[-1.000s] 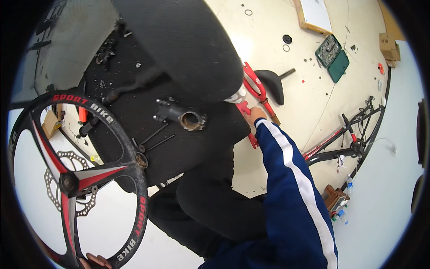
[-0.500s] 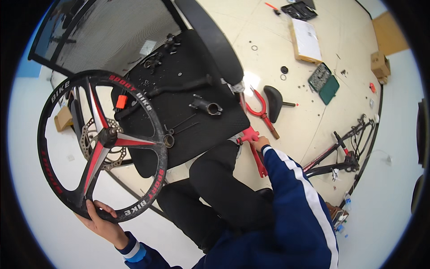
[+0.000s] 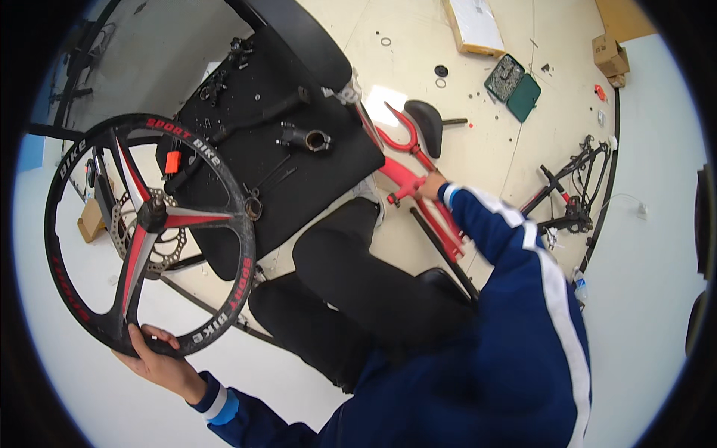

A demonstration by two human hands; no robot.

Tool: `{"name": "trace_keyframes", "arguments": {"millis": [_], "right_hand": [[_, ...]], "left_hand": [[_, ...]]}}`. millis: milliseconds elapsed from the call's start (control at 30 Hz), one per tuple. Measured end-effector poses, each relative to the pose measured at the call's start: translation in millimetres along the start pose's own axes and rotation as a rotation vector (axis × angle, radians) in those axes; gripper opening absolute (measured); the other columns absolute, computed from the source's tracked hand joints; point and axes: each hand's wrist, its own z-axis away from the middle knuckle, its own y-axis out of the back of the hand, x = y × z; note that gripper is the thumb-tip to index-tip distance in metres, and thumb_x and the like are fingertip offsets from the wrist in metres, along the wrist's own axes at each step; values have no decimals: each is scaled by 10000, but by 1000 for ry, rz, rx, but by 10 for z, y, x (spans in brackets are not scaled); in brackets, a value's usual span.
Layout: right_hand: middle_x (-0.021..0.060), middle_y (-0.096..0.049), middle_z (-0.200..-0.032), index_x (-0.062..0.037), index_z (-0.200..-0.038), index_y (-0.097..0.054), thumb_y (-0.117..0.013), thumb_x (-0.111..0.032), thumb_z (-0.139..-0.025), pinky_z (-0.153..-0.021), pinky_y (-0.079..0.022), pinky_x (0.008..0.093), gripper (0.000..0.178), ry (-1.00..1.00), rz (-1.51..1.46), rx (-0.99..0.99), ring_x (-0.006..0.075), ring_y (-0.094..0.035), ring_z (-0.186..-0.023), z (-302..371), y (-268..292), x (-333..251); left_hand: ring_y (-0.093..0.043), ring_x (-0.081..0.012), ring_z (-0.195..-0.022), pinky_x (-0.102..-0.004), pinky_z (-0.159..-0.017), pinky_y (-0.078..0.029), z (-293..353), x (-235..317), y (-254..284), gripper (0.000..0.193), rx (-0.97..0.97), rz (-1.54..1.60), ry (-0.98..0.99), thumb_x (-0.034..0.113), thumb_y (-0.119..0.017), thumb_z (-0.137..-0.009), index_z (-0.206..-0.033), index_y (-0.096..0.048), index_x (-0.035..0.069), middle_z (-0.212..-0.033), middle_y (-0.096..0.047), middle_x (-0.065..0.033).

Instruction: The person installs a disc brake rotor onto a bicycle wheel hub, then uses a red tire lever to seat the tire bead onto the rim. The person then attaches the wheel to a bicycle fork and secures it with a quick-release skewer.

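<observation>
My left hand (image 3: 160, 366) is closed round the lower rim of a black bicycle wheel (image 3: 196, 217) with three red and silver spokes. The wheel stands tilted at my left, its brake disc (image 3: 173, 257) partly behind the spokes. To the right of the chair, my right hand (image 3: 433, 184) grips a red-pink bicycle frame (image 3: 402, 176) by a tube; the chair hides part of the frame. Just beyond it on the floor lie a red fork (image 3: 413, 144) and a black saddle (image 3: 423, 123).
A black chair seat (image 3: 231, 257) in front of me bears a handlebar stem (image 3: 302, 140), small parts and an orange piece (image 3: 172, 162). On the floor lie an opened green case (image 3: 525, 98), a flat box (image 3: 476, 28) and a dark bicycle frame (image 3: 551, 179). Cardboard boxes (image 3: 610, 56) stand by the wall.
My right hand has drawn the red-pink frame up and away from the chair, so more of it shows. The whole view has shifted; my left hand keeps its hold on the wheel.
</observation>
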Motion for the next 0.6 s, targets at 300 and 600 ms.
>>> {"name": "trace_keyframes", "arguments": {"millis": [300, 600], "right_hand": [[218, -686, -955, -17, -953, -714, -624, -300, -758, -786, -540, 385, 355, 30, 475, 21, 346, -672, -917, 1064, 1562, -738], [247, -662, -794, 13, -780, -680, -591, -259, -722, -726, -542, 430, 292, 90, 597, 277, 373, -666, -785, 2667, 2111, -175]], "left_hand": [[-476, -90, -473, -206, -395, -359, 70, 138, -20, 159, -30, 23, -56, 93, -497, -963, -1101, -436, 43, -610, -497, -46], [-458, -115, -392, -224, -361, -363, -62, 14, 115, 221, -95, 140, -57, 69, -489, -950, -1131, -368, 29, -534, -490, -66]]}}
